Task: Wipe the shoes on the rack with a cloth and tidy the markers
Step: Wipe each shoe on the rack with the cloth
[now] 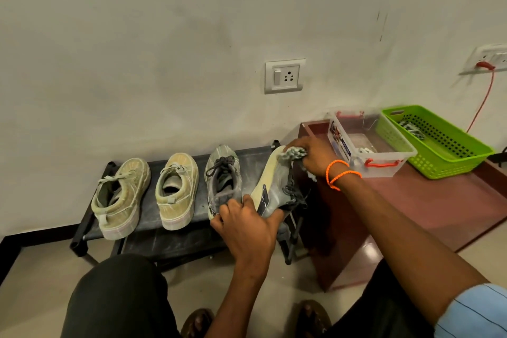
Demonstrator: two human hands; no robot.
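On the black shoe rack (153,233) stand two beige sneakers (120,197) (177,189) and one grey sneaker (222,178). A second grey sneaker (275,184) is tipped on its side at the rack's right end, pale sole facing left. My left hand (247,228) grips its heel. My right hand (312,155), with orange bands on the wrist, presses a bunched grey-white cloth (295,153) against the toe. Markers (411,127) lie in the green basket (450,156).
A low reddish-brown table (428,206) stands right of the rack, holding a clear plastic box (384,162) with red latches and the green basket. A wall socket (284,76) is above the rack. A red cable (482,101) hangs at far right. My knees and sandals are below.
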